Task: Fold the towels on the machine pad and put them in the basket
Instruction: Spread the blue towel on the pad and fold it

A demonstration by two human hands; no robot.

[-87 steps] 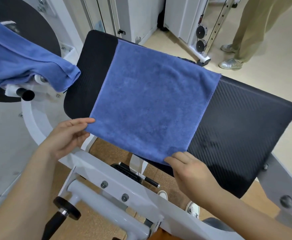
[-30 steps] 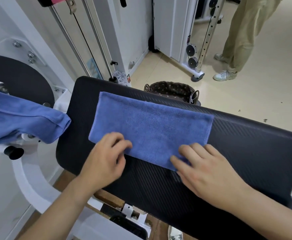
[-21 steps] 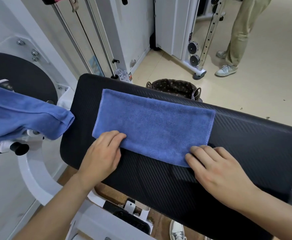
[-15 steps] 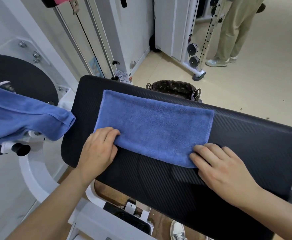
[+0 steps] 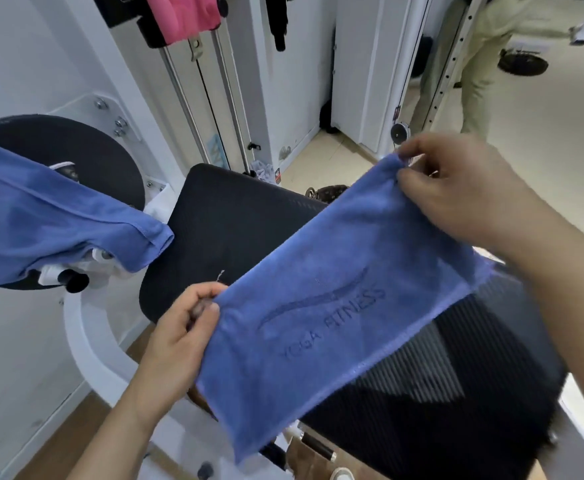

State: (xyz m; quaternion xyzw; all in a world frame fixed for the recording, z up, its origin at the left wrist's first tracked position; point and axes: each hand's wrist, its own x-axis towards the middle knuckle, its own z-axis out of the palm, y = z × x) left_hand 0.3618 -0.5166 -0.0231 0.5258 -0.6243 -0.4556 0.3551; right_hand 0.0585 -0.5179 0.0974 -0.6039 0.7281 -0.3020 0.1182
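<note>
**Folded towel held up over the bench**

The left hand (image 5: 179,327) pinched the near corner of the blue towel (image 5: 335,306) between thumb and fingers, a tight grip on cloth. The right hand (image 5: 456,192) held the far corner the same way, higher up. The towel stretched between them above the black padded bench (image 5: 235,230), its "YOGA FITNESS" lettering facing up. Past the bench's far edge a sliver of the brown basket (image 5: 325,194) showed. A second blue towel (image 5: 58,223) hung over the machine at left.

The held towel (image 5: 335,306) screens the pad (image 5: 221,230), left end bare.
</note>
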